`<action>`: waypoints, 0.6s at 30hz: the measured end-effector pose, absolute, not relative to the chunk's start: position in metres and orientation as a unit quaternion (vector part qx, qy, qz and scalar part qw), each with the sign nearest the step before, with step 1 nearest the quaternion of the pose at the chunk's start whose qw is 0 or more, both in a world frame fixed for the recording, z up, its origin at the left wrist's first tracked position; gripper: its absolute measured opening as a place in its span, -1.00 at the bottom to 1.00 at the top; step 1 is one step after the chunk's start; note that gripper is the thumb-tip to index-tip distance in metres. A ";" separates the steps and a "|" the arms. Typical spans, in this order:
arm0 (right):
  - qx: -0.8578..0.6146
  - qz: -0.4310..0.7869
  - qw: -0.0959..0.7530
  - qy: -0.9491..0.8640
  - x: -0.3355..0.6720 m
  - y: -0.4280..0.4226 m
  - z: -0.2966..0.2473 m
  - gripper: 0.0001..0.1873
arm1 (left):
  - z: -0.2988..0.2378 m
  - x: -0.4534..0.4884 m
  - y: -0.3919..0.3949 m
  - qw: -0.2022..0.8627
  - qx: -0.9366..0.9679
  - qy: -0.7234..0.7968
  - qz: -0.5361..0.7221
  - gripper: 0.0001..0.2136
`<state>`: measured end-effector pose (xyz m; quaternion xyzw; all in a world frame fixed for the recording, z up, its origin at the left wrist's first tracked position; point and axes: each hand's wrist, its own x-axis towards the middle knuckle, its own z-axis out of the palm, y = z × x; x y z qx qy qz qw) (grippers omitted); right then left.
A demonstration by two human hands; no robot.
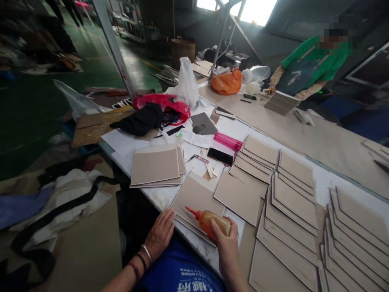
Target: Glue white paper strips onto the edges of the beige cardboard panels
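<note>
The right hand (227, 239) is wrapped around a squeeze bottle (212, 224) of amber-coloured contents, thumb along the near side and fingers curled over the other, a grip that seems suited to steering and pressing it at once. The bottle lies tilted almost on its side above a tan panel (196, 194) at the near edge of the surface (323, 174), and its red nozzle (193, 212) points left; that slant probably keeps the tip close to the panel's face, though whether it touches cannot be told. The left hand (162, 228) is laid flat with its fingers extended and close together, pinching nothing, the fingertips at the panel's left corner, perhaps to steady it. Left of this panel sits a small stack of panels (156, 164), slightly out of line. To the right, one loose panel (238, 194) lies beside overlapping rows of panels (291, 211), each stepped back from the next, likely so that every edge stays exposed and easy to lift. A phone (220, 156) and a pink case (227, 141) lie beyond the working spot, apparently set there to leave the near edge free for the hands. Farther off, a person in green (316, 69) stands holding more panels (281, 105).
</note>
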<state>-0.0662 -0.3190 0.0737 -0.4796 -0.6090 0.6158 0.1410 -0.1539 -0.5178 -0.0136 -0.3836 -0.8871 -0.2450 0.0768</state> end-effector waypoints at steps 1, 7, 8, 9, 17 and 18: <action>-0.487 0.592 0.139 -0.627 -0.071 -0.325 0.073 -0.38 | -0.015 -0.160 -0.521 0.069 -0.388 -0.886 -0.245 -0.66; -0.513 0.533 0.133 -0.660 -0.094 -0.349 0.075 -0.41 | -0.019 -0.184 -0.533 0.039 -0.437 -0.861 -0.255 -0.65; -0.515 0.528 0.134 -0.661 -0.095 -0.352 0.075 -0.40 | -0.018 -0.185 -0.534 0.031 -0.440 -0.859 -0.260 -0.65; -0.517 0.525 0.135 -0.662 -0.096 -0.354 0.074 -0.40 | -0.018 -0.186 -0.535 0.024 -0.440 -0.857 -0.267 -0.65; -0.542 0.488 0.148 -0.668 -0.101 -0.367 0.074 -0.42 | -0.010 -0.193 -0.525 -0.044 -0.340 -0.873 -0.347 -0.71; -0.542 0.485 0.150 -0.670 -0.101 -0.368 0.074 -0.42 | -0.008 -0.196 -0.522 -0.072 -0.310 -0.879 -0.355 -0.71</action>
